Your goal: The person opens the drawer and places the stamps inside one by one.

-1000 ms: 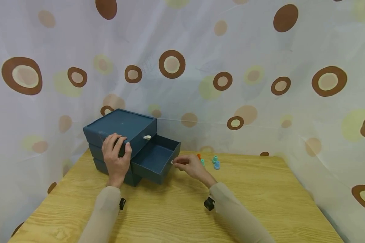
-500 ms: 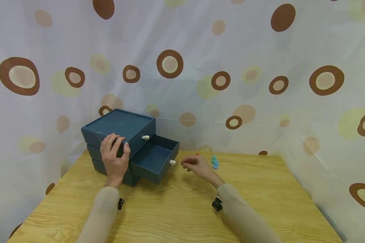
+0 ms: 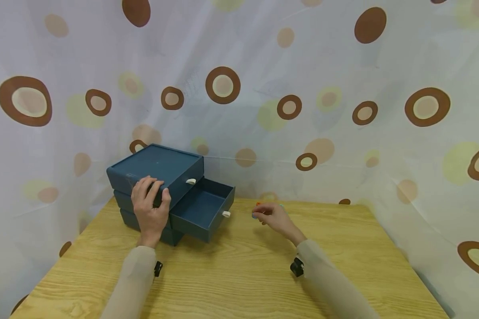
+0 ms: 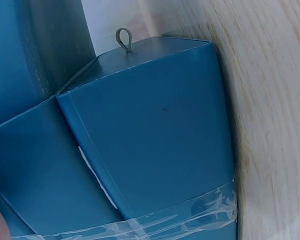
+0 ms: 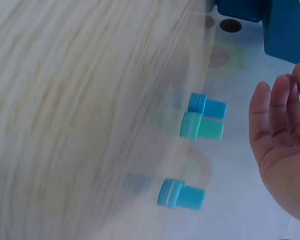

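Observation:
A stack of dark blue drawer boxes (image 3: 155, 163) stands at the left, its middle drawer (image 3: 201, 210) pulled out, with a white loop tab (image 3: 226, 214) on the front. My left hand (image 3: 149, 212) rests on the side of the stack near its front corner. My right hand (image 3: 277, 217) hovers above the table, its fingers close to several small stepped pegs. In the right wrist view show a blue peg (image 5: 207, 106), a green peg (image 5: 202, 126) and a light blue peg (image 5: 181, 194). An orange peg (image 3: 258, 204) is mostly hidden by the right hand in the head view.
The wood-grain table (image 3: 231, 274) stretches across the front. Behind it hangs a patterned cloth (image 3: 239, 128), close to the stack and pegs. Clear tape (image 4: 155, 220) runs around the boxes in the left wrist view. Another white tab (image 3: 190, 181) is on the top drawer.
My right hand has let go of the middle drawer's tab and moved right, over the pegs. The drawer stays pulled out. My left hand keeps its place on the stack.

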Available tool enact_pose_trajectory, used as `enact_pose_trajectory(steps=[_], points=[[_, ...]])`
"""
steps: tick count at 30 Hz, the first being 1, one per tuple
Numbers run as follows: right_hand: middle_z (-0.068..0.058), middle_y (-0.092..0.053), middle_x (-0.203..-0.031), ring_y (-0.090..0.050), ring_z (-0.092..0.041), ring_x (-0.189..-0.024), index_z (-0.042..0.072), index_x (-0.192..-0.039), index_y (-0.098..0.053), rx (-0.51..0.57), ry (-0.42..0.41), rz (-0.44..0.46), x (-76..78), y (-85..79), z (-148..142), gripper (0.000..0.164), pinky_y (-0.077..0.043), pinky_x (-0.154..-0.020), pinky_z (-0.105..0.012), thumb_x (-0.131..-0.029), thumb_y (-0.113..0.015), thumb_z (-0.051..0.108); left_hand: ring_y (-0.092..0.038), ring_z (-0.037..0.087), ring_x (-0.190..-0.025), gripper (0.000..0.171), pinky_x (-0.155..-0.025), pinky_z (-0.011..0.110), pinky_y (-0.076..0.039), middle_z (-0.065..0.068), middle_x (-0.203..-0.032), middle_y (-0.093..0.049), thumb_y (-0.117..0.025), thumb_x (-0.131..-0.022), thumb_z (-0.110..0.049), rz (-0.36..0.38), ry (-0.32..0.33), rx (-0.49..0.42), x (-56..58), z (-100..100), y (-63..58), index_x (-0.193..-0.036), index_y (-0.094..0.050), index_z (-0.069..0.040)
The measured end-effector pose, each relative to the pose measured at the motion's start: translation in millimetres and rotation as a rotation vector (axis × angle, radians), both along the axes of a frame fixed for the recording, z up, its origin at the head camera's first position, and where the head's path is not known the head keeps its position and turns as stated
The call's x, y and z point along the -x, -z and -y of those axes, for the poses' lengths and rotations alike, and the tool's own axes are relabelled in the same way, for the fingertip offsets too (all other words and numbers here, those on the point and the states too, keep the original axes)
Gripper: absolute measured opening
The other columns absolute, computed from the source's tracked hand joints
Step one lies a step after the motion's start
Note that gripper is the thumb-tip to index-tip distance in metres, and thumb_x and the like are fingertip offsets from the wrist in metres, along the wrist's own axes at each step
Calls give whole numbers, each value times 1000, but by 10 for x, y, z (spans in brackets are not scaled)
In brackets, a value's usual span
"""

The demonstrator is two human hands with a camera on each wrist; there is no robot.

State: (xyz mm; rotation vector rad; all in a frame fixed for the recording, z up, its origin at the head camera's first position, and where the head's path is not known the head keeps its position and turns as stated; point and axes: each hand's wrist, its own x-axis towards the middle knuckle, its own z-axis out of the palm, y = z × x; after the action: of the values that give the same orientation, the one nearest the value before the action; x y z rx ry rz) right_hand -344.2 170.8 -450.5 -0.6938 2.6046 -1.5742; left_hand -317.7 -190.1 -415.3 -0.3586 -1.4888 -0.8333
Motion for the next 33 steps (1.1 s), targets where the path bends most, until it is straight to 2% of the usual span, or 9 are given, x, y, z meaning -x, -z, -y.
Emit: enact_pose_trajectory(steps=[5, 11, 16, 24, 33], points=[[-24, -66, -116, -65, -34, -94, 0, -119, -67, -30, 83, 18, 46, 37, -131, 33, -55, -82, -53, -98, -60, 24, -57, 40, -114, 27, -107, 58, -34, 21, -106, -68, -62, -89, -23, -9, -1, 2, -1, -1, 19, -99, -75, -3], [-25, -64, -114, -60, -43, -97, 0, -120, -66, 17, 159, 42, 142, 58, -348, 33, -55, -81, -53, -99, -58, 22, -57, 39, -114, 30, -108, 56, -35, 20, -106, -68, -60, -92, -28, 0, -12, 7, 0, 1, 33, -99, -75, -3], [-21, -65, -114, -59, -45, -102, 3, -119, -67, 69, 233, 64, 212, 76, -502, 30, -58, -79, -46, -98, -58, 21, -57, 39, -115, 31, -109, 55, -34, 20, -107, -67, -59, -92, -29, 9, -12, 13, 8, 7, 14, -100, -74, -3], [-29, -60, -125, -59, -43, -109, -1, -122, -65, 73, 259, 65, 230, 109, -661, 32, -55, -84, -52, -99, -57, 19, -57, 39, -115, 30, -108, 56, -35, 20, -106, -67, -59, -92, -27, 5, -14, 14, 0, 13, 13, -100, -74, -3], [-26, -62, -125, -62, -39, -107, -4, -125, -62, 8, 263, 91, 271, 142, -772, 34, -56, -84, -47, -98, -57, 16, -57, 39, -115, 31, -110, 56, -34, 20, -106, -68, -59, -92, -28, 0, -11, 10, 10, 14, 4, -99, -74, -3]])
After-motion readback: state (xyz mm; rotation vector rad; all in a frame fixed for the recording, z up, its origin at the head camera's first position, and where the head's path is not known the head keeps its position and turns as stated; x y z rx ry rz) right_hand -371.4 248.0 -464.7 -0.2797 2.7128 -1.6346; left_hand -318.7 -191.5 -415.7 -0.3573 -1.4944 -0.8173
